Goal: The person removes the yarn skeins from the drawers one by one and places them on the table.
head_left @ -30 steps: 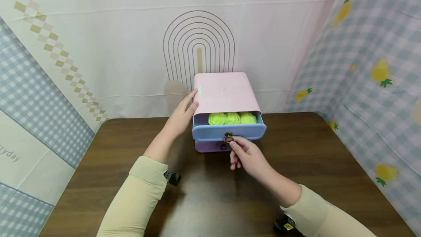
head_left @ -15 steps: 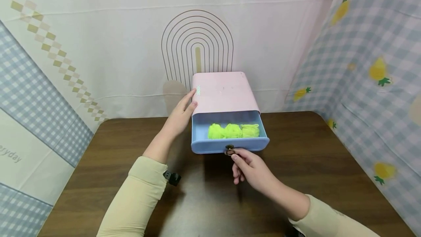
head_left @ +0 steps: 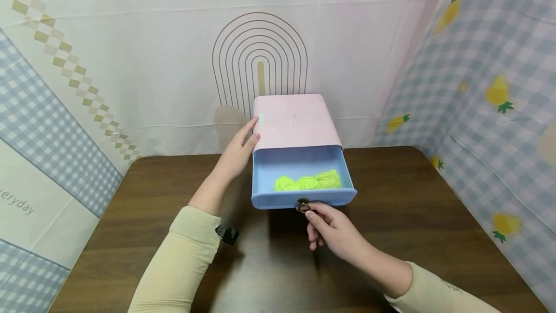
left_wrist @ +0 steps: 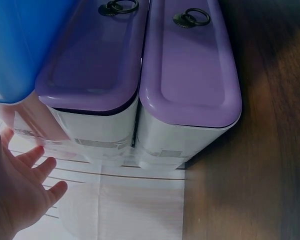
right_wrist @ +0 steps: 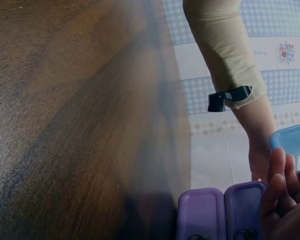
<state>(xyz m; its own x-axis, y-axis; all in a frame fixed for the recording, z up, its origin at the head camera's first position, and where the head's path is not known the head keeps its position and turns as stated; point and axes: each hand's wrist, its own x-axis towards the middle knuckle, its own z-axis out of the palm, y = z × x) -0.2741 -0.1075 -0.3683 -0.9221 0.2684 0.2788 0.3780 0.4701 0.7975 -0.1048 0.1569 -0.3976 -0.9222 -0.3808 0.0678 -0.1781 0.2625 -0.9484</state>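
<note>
A pink-topped drawer unit stands at the back of the table, its top blue drawer pulled well out. Several bundles of neon yellow-green yarn lie inside, close to the drawer front. With thumb and forefinger my right hand pinches the dark metal ring pull on that front. Against the unit's upper left side rests my left hand, its fingers extended. Below the blue drawer, the left wrist view has two closed purple drawers with ring pulls.
The brown wooden table spreads around the unit. Behind it hangs a pale patterned cloth, and checked cloth with pineapples borders the right side. A small dark device sits at the left cuff.
My right hand has drawn the blue drawer toward me by its ring, uncovering more of the inside. The yarn came forward with it. My left hand stays on the unit's side.
</note>
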